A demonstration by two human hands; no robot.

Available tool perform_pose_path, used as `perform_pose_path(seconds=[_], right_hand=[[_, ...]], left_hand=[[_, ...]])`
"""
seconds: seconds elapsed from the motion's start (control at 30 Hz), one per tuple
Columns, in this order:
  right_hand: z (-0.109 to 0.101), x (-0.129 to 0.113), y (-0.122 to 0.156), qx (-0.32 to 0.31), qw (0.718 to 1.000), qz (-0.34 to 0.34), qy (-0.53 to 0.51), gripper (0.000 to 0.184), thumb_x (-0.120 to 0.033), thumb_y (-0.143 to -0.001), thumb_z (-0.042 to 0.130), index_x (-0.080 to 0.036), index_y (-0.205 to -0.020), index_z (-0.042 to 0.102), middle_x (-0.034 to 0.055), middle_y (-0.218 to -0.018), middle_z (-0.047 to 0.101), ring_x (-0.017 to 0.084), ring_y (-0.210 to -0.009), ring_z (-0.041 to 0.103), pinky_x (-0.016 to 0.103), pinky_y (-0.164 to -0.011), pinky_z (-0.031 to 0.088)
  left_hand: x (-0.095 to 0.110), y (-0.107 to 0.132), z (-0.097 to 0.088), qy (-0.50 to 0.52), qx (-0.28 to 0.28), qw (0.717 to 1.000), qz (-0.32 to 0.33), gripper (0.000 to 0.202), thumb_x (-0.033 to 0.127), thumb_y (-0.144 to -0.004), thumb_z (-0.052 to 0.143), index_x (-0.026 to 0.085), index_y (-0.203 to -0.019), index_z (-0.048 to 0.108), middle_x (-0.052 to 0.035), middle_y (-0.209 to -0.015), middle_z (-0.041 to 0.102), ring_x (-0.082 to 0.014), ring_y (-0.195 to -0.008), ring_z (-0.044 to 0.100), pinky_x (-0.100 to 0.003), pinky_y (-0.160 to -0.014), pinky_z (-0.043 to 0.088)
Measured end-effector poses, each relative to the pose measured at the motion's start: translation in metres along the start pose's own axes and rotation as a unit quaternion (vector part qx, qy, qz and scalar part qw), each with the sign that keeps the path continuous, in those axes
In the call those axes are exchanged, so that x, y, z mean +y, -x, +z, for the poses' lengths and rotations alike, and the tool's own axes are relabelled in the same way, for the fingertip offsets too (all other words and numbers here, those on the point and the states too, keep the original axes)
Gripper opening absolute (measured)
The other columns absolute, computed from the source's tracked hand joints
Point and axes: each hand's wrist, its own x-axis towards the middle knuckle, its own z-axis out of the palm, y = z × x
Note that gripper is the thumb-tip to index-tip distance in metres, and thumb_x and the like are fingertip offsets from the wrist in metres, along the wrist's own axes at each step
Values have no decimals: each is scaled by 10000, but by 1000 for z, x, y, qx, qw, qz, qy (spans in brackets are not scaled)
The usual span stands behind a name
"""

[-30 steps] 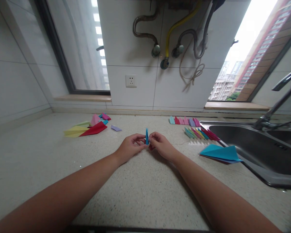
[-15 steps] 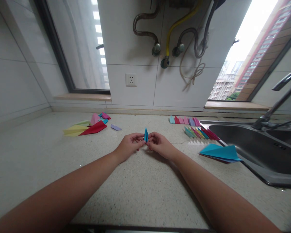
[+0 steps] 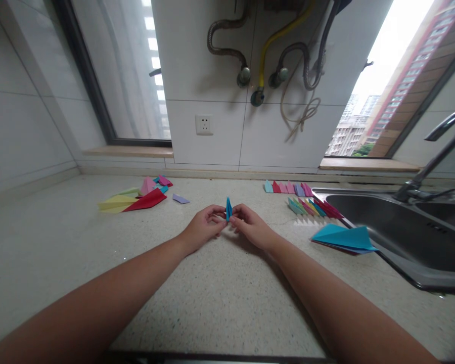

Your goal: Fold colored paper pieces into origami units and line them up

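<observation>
A small blue folded paper piece (image 3: 228,208) stands upright between my hands, its narrow point up. My left hand (image 3: 206,226) pinches its left side with thumb and fingertips. On the other side my right hand (image 3: 252,226) has its thumb and fingers closed on the same paper. The fingertips cover part of its lower edge. A small lavender folded paper (image 3: 181,199) lies on the counter beyond my left hand.
Yellow (image 3: 116,203) and red (image 3: 146,199) folded papers lie in a pile at left. Two rows of small coloured folded papers (image 3: 288,187) sit at right, near a large blue paper plane (image 3: 345,237). The steel sink (image 3: 392,253) borders the counter (image 3: 220,303).
My right thumb has shifted up slightly on the blue paper. The hands and the paper otherwise stay in nearly the same place.
</observation>
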Motion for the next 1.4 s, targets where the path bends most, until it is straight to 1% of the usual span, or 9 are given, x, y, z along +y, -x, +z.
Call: perform_pose_path(seconds=[0.17,0.3,0.4,0.6,0.7,0.83,0.97,1.1,1.4], right_hand=[[0,-1,0,20,999,-7,40,259,-433,-884,578,-211,-1016,561,23,-896,637,152,-790,585,301,-707,468],[0,-5,2,4,996,-33,82,261,-411,-864,607,-214,-1026,552,30,-932,633,136,-717,557,296,-663,462],[0,-9,4,-1,991,-52,124,236,-370,-847,628,-220,-1015,553,37,-934,626,144,-721,543,298,-651,454],[-2,-11,5,18,974,-108,198,215,-290,-804,661,-231,-992,574,64,-993,607,180,-824,532,318,-699,443],[-2,-6,4,29,985,-81,149,233,-312,-810,661,-233,-988,533,45,-922,600,164,-763,535,312,-673,445],[-1,0,0,37,997,-24,60,270,-364,-816,666,-227,-1002,526,20,-870,616,149,-735,554,302,-675,451],[-2,0,-2,-2,999,0,53,188,-379,-866,597,-196,-907,616,18,-807,637,145,-713,555,293,-664,439],[-5,0,-2,10,998,-7,62,176,-368,-856,612,-195,-871,638,4,-726,625,140,-672,548,284,-637,432],[-8,-4,-3,-15,999,32,-35,208,-373,-813,656,-166,-837,646,31,-802,650,142,-690,606,315,-694,505]], left_hand=[[0,-1,1,42,-9,999,-8,406,407,-770,735,193,-1074,573,-28,-855,625,-137,-738,608,-241,-580,527],[0,-3,-1,65,-25,998,-3,372,434,-803,700,173,-1034,568,-52,-919,648,-151,-787,621,-255,-588,543],[1,-4,-2,58,-14,998,-2,382,457,-802,695,161,-1017,585,-62,-928,661,-157,-785,634,-250,-567,537],[-6,-6,-4,33,53,998,-12,354,483,-798,683,167,-908,568,-5,-747,642,-99,-517,575,-217,-452,463],[-7,-7,-5,25,64,998,-11,319,452,-803,680,171,-912,578,18,-691,619,-82,-457,536,-205,-425,422],[-5,-6,-4,30,53,998,-8,296,425,-797,690,169,-917,602,8,-707,627,-88,-508,559,-209,-464,448],[-2,-5,-2,44,35,998,-12,314,422,-774,719,175,-930,602,2,-739,636,-98,-548,578,-225,-495,481],[-2,-4,-3,36,23,999,-12,324,460,-807,684,168,-931,621,-11,-742,639,-95,-549,561,-216,-483,458],[0,-5,-6,23,25,999,-29,270,409,-774,717,144,-802,675,-11,-736,628,-79,-557,513,-219,-518,407]])
